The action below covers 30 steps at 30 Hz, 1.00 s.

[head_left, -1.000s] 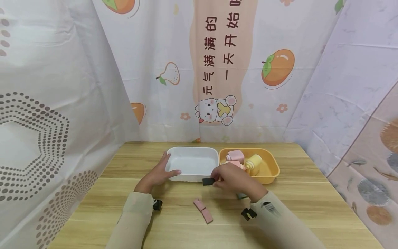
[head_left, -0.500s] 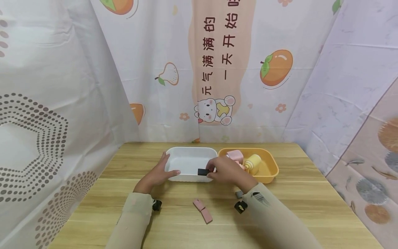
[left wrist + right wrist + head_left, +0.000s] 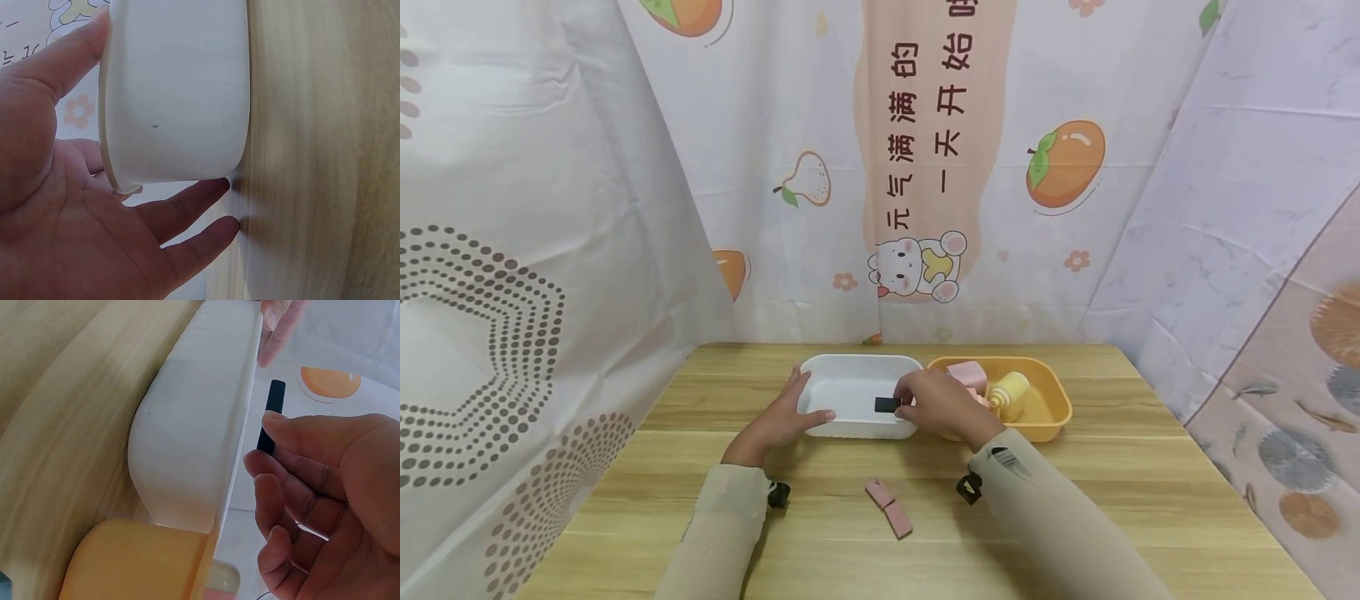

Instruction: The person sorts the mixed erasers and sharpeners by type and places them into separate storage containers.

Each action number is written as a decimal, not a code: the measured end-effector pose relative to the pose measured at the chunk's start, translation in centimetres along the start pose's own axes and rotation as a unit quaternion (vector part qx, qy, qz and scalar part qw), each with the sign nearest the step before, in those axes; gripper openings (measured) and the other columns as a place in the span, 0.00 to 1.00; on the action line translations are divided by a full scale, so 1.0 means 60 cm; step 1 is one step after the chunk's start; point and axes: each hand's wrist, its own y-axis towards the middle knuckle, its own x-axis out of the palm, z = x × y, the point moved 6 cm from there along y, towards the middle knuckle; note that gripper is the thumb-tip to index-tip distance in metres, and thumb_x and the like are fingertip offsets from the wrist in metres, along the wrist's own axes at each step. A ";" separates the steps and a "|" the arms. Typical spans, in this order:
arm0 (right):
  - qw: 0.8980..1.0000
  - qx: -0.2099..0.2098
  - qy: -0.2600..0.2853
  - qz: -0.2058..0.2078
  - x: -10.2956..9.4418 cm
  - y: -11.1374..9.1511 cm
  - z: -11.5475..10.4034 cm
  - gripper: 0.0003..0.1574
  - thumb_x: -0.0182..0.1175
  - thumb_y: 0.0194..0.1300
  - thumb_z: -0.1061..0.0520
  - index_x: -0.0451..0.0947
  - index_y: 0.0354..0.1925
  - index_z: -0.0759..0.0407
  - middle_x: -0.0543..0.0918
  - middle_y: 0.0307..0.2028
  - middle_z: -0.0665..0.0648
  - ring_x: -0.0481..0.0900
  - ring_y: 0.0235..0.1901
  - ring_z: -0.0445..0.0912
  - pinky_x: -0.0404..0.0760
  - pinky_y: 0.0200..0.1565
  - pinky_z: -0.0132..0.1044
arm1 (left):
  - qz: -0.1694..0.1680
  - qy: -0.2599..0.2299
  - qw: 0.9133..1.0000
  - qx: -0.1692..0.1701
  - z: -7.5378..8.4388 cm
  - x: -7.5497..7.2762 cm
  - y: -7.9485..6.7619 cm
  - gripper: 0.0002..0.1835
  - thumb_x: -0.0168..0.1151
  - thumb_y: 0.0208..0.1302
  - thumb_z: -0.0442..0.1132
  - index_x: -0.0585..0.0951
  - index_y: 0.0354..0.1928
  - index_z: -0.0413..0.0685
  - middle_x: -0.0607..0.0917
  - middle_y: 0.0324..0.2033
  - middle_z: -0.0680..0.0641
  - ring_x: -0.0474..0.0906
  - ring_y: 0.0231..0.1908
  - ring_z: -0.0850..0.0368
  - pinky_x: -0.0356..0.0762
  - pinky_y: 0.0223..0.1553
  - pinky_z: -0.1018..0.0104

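My right hand (image 3: 931,402) pinches a small flat black rectangular piece (image 3: 887,405) between thumb and index finger. In the head view the piece appears over the white bin (image 3: 861,430); the right wrist view shows the black piece (image 3: 272,415) clear of the rim, with the other fingers loosely bent. At the bin's left end, my left hand (image 3: 781,417) spans the corner with its thumb along the front rim. The left wrist view has the thumb touching the bin's rim (image 3: 106,125) and two fairly straight fingers (image 3: 200,250) reaching down to the table.
Right of the white bin stands a yellow bin (image 3: 1052,421) with a pink bottle (image 3: 967,375) and a yellow bottle (image 3: 1011,392). Two flat pink pieces (image 3: 898,520) lie on the wooden table (image 3: 820,550). A grey piece (image 3: 5,587) shows at the right wrist view's edge.
My right hand has carried the black piece up and left, from in front of the white bin to over it. The left hand stays at the bin's left end.
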 end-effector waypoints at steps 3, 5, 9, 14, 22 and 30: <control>1.000 0.005 -0.001 -0.001 0.000 0.008 0.000 0.12 0.72 0.66 0.48 0.88 0.46 0.48 0.85 0.34 0.44 0.80 0.35 0.42 0.82 0.42 0.36 | -0.001 0.000 1.000 0.000 -0.001 0.000 0.000 0.60 0.70 0.64 0.62 0.42 0.84 0.50 0.29 0.83 0.43 0.32 0.82 0.35 0.39 0.76 0.30; 1.000 0.010 -0.001 0.003 0.001 0.015 0.001 0.12 0.72 0.66 0.48 0.88 0.47 0.48 0.85 0.36 0.45 0.80 0.36 0.43 0.81 0.43 0.37 | -0.002 -0.001 1.000 0.000 -0.002 -0.001 -0.001 0.60 0.70 0.64 0.62 0.42 0.84 0.50 0.28 0.83 0.43 0.32 0.82 0.35 0.39 0.76 0.30; 1.000 0.016 -0.005 0.013 0.005 0.031 0.001 0.14 0.72 0.65 0.47 0.89 0.47 0.47 0.86 0.42 0.49 0.79 0.41 0.43 0.82 0.47 0.40 | -0.001 -0.002 1.000 -0.002 -0.003 -0.001 -0.001 0.59 0.69 0.65 0.61 0.42 0.84 0.51 0.28 0.83 0.43 0.32 0.82 0.35 0.39 0.76 0.30; 1.000 0.027 -0.002 0.012 0.017 0.050 -0.001 0.14 0.72 0.66 0.46 0.89 0.48 0.47 0.85 0.48 0.53 0.79 0.47 0.45 0.82 0.54 0.43 | 0.003 -0.001 1.000 -0.005 -0.004 -0.001 -0.001 0.57 0.69 0.67 0.58 0.42 0.84 0.51 0.29 0.83 0.44 0.32 0.82 0.35 0.39 0.75 0.29; 0.999 0.037 0.030 0.023 0.034 0.068 -0.001 0.13 0.73 0.65 0.48 0.89 0.47 0.48 0.84 0.50 0.53 0.78 0.52 0.46 0.78 0.60 0.47 | -0.002 -0.001 1.000 -0.009 -0.002 0.000 -0.003 0.57 0.68 0.67 0.59 0.42 0.84 0.52 0.29 0.83 0.44 0.32 0.82 0.35 0.39 0.75 0.28; 0.997 0.034 0.066 0.029 0.052 0.079 0.001 0.11 0.73 0.65 0.52 0.89 0.45 0.52 0.85 0.50 0.53 0.77 0.56 0.50 0.76 0.64 0.48 | -0.002 -0.006 1.000 -0.007 -0.004 0.001 -0.001 0.58 0.68 0.67 0.60 0.42 0.84 0.52 0.28 0.83 0.45 0.32 0.82 0.36 0.38 0.75 0.29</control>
